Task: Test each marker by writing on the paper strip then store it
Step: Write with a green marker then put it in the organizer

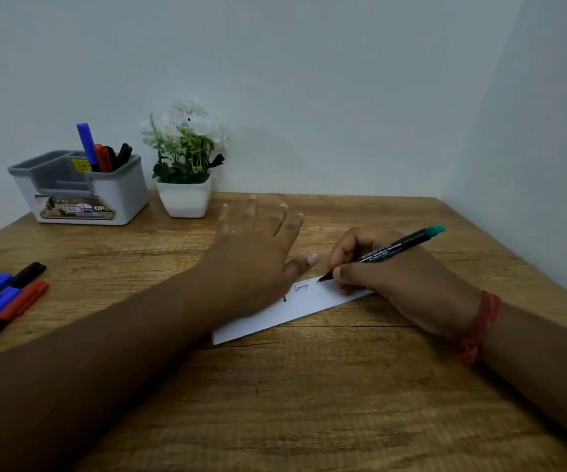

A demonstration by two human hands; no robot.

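- Desk: wood-grain surface filling the lower view; its near edge is cut off by the frame.
- Loose markers: a cluster in blue, red and black at the left edge of the desk, partly cut off by the frame, so their number cannot be told.
- Paper strip: white, lying slanted at mid-desk; its middle is hidden under the left hand and its right end under the right hand. A short handwritten word shows on the exposed part, too small to read with certainty; a dark mark sits just beside the left hand's edge.
- Left hand: flat, fingers straight and spread, palm down over the strip and desk, grasping nothing.
- Right hand: fingers curled round a black marker with teal end, its tip on the upper edge of the strip. A red thread band circles the wrist.
- Organiser: grey-and-white compartment box at the far left, label blurred; stored markers stand upright in its right rear compartment, lower parts hidden.
- Potted plant: white flowers in a white pot, just right of the organiser, against the wall.
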